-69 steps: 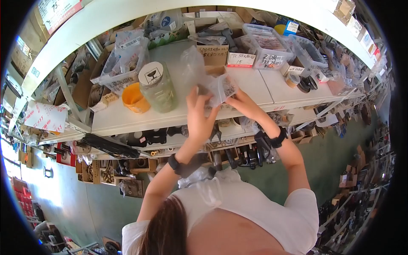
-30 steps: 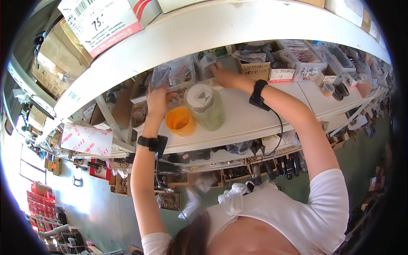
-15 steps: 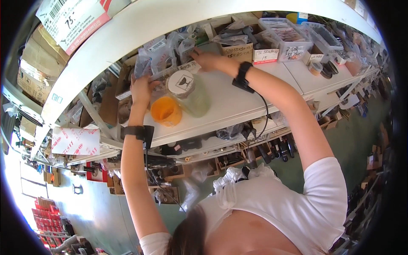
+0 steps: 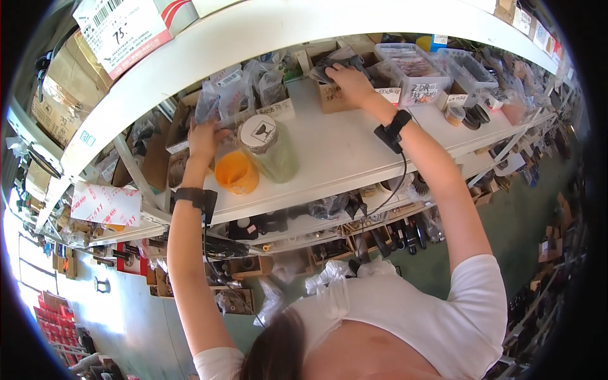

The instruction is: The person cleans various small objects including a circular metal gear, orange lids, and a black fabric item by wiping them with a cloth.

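Couldn't tell if either hand gripped anything; your right hand (image 4: 348, 81) was at the box (image 4: 332, 99), left hand (image 4: 204, 139) near the jar (image 4: 278, 157): a sideways swing could've toppled it.

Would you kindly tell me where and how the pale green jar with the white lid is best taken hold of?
I'd hold the pale green jar around its rounded body, below the white lid, coming from the right: it stands upright, bare shelf lies on that side, and the orange cup crowds its left. Whether the lid is fastened doesn't show.
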A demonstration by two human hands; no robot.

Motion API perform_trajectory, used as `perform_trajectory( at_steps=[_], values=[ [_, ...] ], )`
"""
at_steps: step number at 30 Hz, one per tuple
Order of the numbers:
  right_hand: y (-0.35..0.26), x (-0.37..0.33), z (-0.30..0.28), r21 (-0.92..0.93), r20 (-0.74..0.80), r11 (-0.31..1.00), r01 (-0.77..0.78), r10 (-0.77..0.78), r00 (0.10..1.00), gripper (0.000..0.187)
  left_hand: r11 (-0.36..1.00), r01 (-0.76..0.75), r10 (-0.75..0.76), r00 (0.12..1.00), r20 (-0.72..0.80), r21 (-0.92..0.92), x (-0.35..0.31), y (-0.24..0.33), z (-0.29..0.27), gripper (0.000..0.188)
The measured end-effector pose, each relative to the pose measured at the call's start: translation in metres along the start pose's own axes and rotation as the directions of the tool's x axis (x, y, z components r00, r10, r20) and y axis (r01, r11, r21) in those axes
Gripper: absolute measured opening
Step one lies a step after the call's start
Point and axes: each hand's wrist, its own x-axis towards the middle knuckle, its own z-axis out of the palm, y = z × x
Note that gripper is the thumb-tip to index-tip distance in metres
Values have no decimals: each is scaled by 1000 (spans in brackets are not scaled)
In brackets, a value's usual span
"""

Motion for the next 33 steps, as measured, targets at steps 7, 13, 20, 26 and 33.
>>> perform_trajectory(
  at_steps=[7,13,20,26,33],
  values=[
    [-2,-7,-1,91,-108,985,146,-136,985,29,994,88,-82,994,77,-70,0,-1,-4,25],
    [-21,-9,4,-50,-200,998,40,-50,978,20,989,118,-111,990,89,-86,1,4,-3,24],
    [-1,2,-6,205,-161,947,246,-215,963,10,993,107,-104,993,64,-51,1,2,1,25],
    [4,-3,-11,307,-121,878,366,-345,931,9,986,135,-126,988,87,-101,2,-3,4,24],
    [0,-13,-33,425,7,833,353,-393,919,10,993,81,-76,996,55,-88,3,0,5,21]
  ],
)
